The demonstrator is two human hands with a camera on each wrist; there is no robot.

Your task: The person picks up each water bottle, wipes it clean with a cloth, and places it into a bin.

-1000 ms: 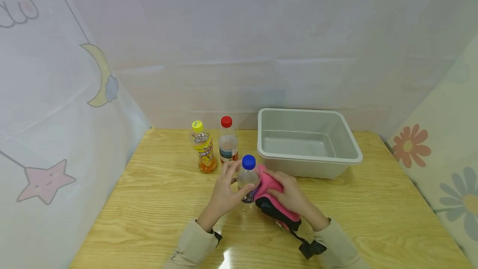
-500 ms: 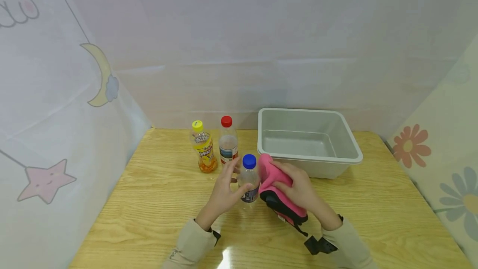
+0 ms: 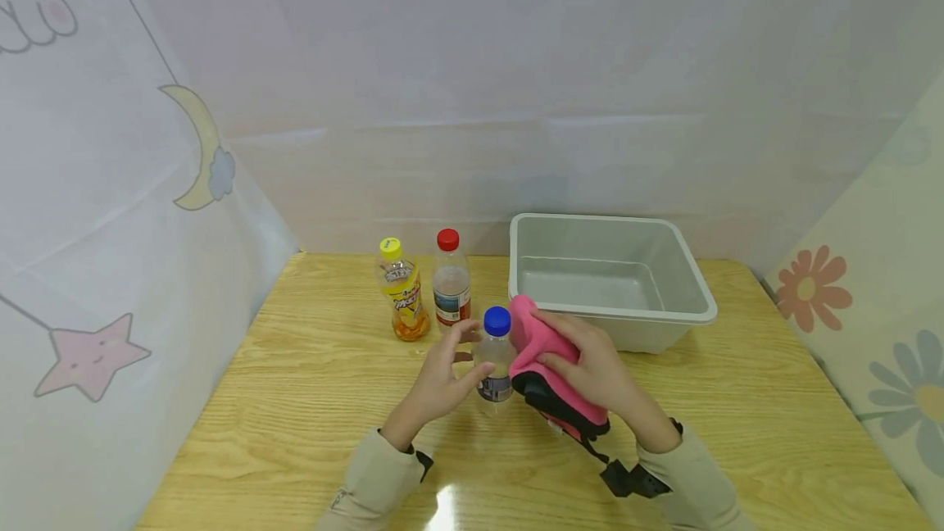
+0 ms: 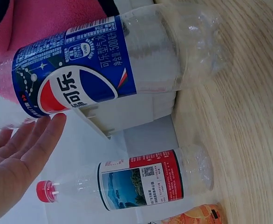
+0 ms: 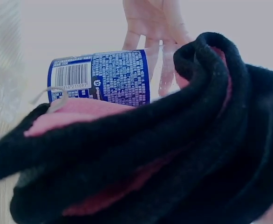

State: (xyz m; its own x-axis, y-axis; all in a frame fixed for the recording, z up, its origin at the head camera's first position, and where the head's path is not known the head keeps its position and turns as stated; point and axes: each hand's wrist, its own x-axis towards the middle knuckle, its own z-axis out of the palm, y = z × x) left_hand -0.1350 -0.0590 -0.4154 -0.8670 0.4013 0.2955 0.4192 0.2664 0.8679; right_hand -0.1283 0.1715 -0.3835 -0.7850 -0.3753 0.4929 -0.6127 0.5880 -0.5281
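Note:
A clear plastic bottle with a blue cap (image 3: 497, 321) stands upright on the wooden table, and its blue cola label (image 4: 76, 65) faces the left wrist view. My left hand (image 3: 438, 379) is beside it with fingers spread in a loose arc; in the left wrist view the extended fingertips are right at the label's edge. My right hand (image 3: 593, 363) grips a bunched pink and black cloth (image 3: 542, 338) just to the bottle's right. Seen from the right wrist, the cloth's black folds (image 5: 127, 149) cover part of the bottle and hide most of the right hand.
Behind the left hand stand a red-capped bottle (image 3: 451, 281) and a yellow-capped bottle (image 3: 404, 297) with orange on its label. A grey plastic bin (image 3: 612, 316) is at the back right. Printed white cloth walls (image 3: 472, 105) surround the table's back and sides.
My right hand and the cloth have moved up and to the right. The blue-capped bottle has shifted slightly right, and the left fingers have loosened from it.

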